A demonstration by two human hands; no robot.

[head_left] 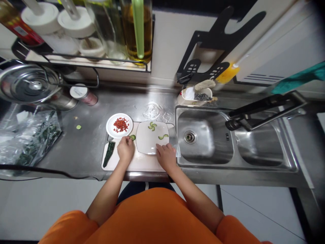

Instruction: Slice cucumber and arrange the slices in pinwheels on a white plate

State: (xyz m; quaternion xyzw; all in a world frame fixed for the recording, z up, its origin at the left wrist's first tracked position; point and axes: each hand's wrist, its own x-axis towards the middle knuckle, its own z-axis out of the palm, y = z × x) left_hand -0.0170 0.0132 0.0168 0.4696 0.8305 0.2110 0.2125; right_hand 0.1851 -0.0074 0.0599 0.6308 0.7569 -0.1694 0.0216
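A white squarish plate (149, 142) lies on a pale cutting board (144, 162). Thin green cucumber slices (152, 126) form a flower shape near its far edge, and curved cucumber slices (164, 137) lie toward its right. My left hand (125, 149) is closed beside the plate, fingertips pinched at a small cucumber piece (132, 137). Over the plate's near right part, my right hand (167, 157) has its fingers somewhat apart and bent, touching the plate; nothing shows in them. A dark green cucumber piece (109, 154) rests on the board's left side.
A white dish (109, 126) of chopped red pieces stands behind my left hand. Right of the board is a double sink (205, 135) with a black faucet (264, 110). At left are a plastic bag of greens (38, 139), a steel pot (33, 86) and a small canister (83, 95).
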